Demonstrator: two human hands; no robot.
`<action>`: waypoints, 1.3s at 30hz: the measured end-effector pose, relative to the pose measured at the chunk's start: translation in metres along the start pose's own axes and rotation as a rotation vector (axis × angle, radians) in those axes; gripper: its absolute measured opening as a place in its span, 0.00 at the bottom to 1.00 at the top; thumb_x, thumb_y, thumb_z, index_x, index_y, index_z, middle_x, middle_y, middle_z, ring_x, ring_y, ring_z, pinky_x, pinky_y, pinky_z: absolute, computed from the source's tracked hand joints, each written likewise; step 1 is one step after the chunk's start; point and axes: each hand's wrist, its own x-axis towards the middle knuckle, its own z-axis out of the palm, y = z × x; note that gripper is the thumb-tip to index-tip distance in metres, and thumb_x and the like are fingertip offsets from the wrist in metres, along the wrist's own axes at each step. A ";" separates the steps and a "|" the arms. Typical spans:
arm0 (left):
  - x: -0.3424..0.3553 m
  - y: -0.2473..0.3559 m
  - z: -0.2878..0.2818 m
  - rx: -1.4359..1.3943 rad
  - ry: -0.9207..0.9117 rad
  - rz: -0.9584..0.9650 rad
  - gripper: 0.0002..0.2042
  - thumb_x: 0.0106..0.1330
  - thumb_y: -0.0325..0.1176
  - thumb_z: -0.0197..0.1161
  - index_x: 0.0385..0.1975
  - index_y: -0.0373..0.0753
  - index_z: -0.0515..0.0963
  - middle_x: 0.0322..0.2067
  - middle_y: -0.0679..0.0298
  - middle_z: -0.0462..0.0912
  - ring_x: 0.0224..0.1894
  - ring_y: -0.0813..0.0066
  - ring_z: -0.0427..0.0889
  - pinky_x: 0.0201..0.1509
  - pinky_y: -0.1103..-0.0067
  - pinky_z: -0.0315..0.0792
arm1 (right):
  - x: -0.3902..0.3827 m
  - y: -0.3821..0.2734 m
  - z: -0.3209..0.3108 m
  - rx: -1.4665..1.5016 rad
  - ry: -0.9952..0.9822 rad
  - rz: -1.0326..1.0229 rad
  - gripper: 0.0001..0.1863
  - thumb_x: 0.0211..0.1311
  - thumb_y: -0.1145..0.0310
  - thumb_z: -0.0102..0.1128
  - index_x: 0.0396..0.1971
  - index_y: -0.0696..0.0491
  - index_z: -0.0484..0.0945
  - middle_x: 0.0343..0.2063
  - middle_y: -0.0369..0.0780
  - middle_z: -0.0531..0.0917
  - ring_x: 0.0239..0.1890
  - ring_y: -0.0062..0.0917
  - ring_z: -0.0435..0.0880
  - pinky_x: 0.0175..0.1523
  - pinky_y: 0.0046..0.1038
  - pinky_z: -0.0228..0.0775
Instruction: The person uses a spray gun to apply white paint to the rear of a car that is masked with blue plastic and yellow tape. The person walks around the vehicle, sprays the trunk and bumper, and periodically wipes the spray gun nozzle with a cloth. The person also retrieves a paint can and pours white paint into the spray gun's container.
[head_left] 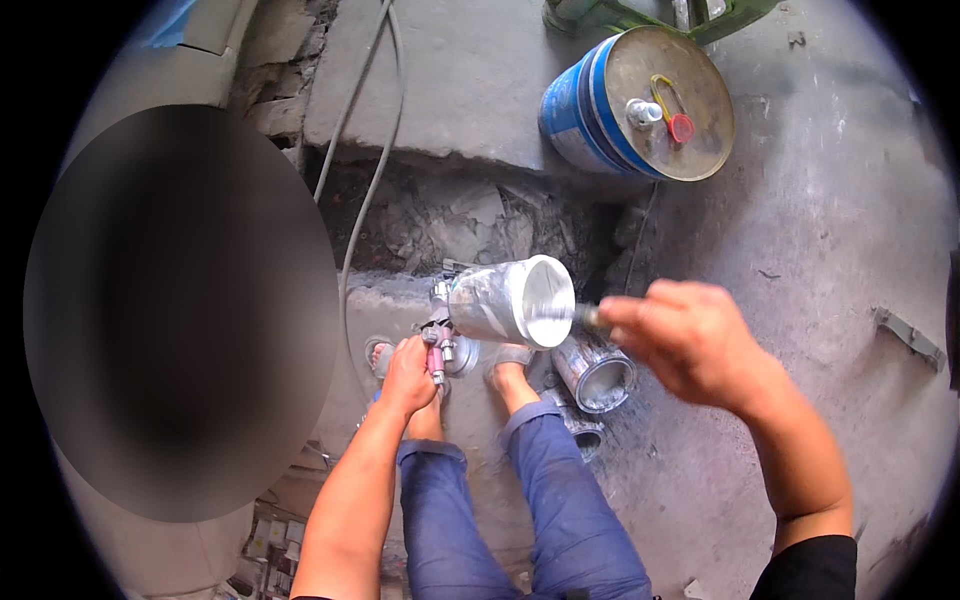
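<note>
My left hand (406, 376) is closed around the pinkish handle of a spray gun (438, 335). A paint-smeared cup (488, 302) is joined to the gun and lies tilted on its side, its white-coated mouth facing right. At that mouth my right hand (690, 345) grips a small brush-like tool (588, 316). The tool's thin pale end reaches into the cup; motion blur hides its exact kind. Below the cup, near my feet, paint-stained tin cans (597, 374) rest on the floor.
A blue drum (665, 105) with a yellow-and-red fitting on its top stands at the far right of centre. A grey hose (372, 190) runs down past a rubble-filled trench (470, 215). A grey metal piece (908, 338) lies at right. A dark blurred oval covers the left.
</note>
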 end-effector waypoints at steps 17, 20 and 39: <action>-0.001 -0.011 0.008 0.011 0.044 0.058 0.11 0.52 0.24 0.53 0.37 0.38 0.71 0.30 0.53 0.74 0.35 0.48 0.71 0.40 0.62 0.66 | -0.006 -0.002 0.013 0.133 -0.009 0.076 0.08 0.52 0.69 0.62 0.33 0.54 0.79 0.18 0.41 0.75 0.21 0.35 0.78 0.26 0.33 0.70; -0.002 -0.013 0.008 -0.049 0.079 0.028 0.11 0.52 0.24 0.52 0.36 0.38 0.71 0.30 0.53 0.74 0.35 0.48 0.71 0.39 0.62 0.66 | 0.015 0.010 0.002 -0.097 0.131 0.111 0.08 0.52 0.71 0.61 0.34 0.53 0.79 0.18 0.41 0.74 0.21 0.35 0.76 0.25 0.33 0.69; -0.005 -0.013 0.002 -0.056 0.082 0.017 0.12 0.51 0.22 0.53 0.36 0.38 0.72 0.30 0.54 0.73 0.35 0.49 0.71 0.40 0.63 0.66 | 0.038 0.014 0.060 -0.188 0.078 -0.139 0.09 0.46 0.69 0.63 0.30 0.50 0.77 0.18 0.37 0.73 0.20 0.30 0.76 0.24 0.32 0.67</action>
